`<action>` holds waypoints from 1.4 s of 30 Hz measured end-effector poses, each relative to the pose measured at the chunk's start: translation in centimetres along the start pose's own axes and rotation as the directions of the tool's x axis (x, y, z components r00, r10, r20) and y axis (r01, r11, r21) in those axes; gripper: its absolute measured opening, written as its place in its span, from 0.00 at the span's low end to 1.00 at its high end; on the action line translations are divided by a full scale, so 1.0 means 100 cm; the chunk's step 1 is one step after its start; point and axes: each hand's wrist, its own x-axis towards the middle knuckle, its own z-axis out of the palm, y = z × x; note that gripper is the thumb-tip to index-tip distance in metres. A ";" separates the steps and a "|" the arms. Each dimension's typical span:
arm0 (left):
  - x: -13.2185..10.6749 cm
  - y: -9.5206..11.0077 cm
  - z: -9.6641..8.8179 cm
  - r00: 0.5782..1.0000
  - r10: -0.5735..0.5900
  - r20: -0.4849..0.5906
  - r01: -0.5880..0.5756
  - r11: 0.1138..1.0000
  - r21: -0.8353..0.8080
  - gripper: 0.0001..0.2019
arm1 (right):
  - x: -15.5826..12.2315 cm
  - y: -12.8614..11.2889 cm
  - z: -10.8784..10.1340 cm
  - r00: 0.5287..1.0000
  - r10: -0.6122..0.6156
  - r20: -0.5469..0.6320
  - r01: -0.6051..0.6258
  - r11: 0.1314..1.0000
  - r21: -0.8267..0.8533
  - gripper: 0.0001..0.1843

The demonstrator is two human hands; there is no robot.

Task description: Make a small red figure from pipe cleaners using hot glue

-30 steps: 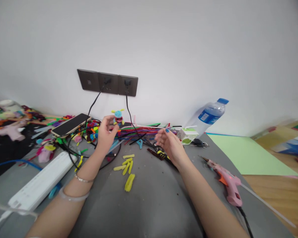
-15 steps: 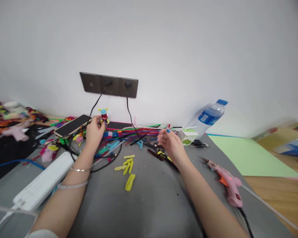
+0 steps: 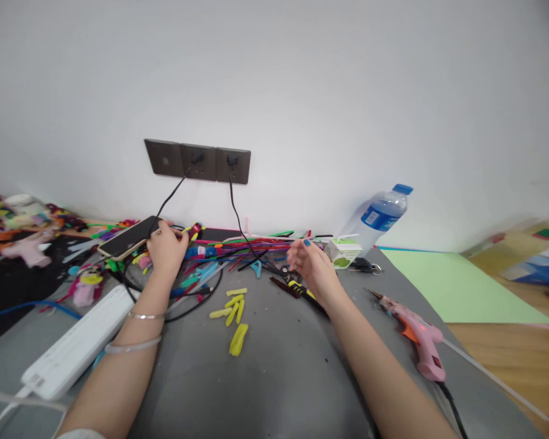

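Observation:
At the back left, my left hand [image 3: 168,249] is beside a small colourful figure [image 3: 194,231] that lies tilted on its side near the thumb. The fingers look loosened and apart, though their tips are partly hidden; contact with the figure is unclear. A dark-screened phone [image 3: 129,238] is just left of this hand. Over the back right of the table hovers my right hand [image 3: 312,262], empty, fingers loosely curved and apart. Pliers with yellow-black handles [image 3: 297,288] lie beneath it. Several yellow fuzzy pieces [image 3: 233,308] lie between my hands.
Bundled pipe cleaners [image 3: 247,245] line the wall. A white power strip [image 3: 77,344] and a black cable are at left. On the right are a small carton [image 3: 343,253], a water bottle [image 3: 379,216], a pink glue gun [image 3: 421,341] and green paper [image 3: 457,289].
My left hand has lowered and shifted left. The small figure went from upright at the fingertips to lying tilted beside the hand. My right hand has hardly moved.

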 end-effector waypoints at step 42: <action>0.007 -0.008 0.013 0.988 0.137 0.070 -0.114 0.958 -0.262 0.13 | 0.006 0.003 -0.005 0.999 0.024 0.042 -0.024 1.000 0.011 0.22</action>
